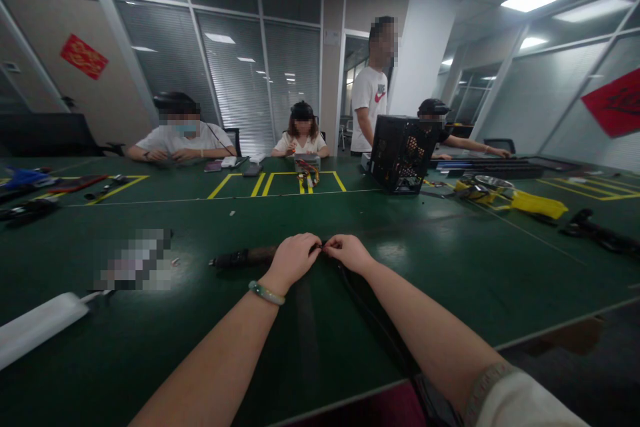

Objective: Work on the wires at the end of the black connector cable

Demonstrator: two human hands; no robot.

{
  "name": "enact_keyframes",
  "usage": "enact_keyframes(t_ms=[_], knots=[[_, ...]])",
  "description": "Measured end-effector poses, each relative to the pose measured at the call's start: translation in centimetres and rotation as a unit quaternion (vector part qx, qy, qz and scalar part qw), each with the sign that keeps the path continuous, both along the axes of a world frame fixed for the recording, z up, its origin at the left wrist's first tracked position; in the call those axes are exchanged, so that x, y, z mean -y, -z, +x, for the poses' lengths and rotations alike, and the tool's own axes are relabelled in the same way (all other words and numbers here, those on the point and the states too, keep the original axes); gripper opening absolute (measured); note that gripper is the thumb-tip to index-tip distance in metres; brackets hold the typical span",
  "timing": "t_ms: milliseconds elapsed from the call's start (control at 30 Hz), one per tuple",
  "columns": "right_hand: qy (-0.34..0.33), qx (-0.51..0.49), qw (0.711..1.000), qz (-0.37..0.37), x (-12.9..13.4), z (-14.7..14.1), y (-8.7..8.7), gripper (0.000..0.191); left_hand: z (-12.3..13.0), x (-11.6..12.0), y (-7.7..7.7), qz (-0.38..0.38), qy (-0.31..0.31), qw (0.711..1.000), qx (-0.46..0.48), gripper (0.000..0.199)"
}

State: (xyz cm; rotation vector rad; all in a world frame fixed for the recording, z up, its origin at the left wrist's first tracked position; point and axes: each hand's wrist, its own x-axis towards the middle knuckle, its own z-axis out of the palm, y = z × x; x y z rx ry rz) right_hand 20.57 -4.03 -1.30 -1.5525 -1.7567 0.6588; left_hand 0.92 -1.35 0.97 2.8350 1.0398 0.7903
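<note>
A dark electric screwdriver (247,257) lies on the green table, its narrow tip pointing left. My left hand (296,259) reaches over its rear end, fingers closed in a pinch there. Right beside it, fingertips almost touching, my right hand (350,253) pinches a small dark part at the end of a black cable (370,313). From under that hand the cable runs down across the table to its near edge. Whether plug and screwdriver are joined cannot be made out, since the fingers cover that spot.
A white power strip (43,327) and a blurred-out object (137,260) lie at left. A black computer case (403,153) stands beyond my hands. Yellow-handled tools (537,203) and a black tool (600,230) lie at right. Several people are across the table.
</note>
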Motion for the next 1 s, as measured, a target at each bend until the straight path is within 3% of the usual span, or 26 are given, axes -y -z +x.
enact_keyframes(t_ms=[733, 1000], knots=[[-0.013, 0.011, 1.000, 0.014, -0.07, -0.07, -0.23, 0.014, -0.21, 0.46, -0.21, 0.027, 0.003, 0.999, -0.018, 0.016], [-0.005, 0.023, 1.000, 0.008, -0.24, -0.01, 0.01, 0.018, -0.06, 0.70, -0.56, 0.032, -0.005, 0.999, -0.034, 0.008]])
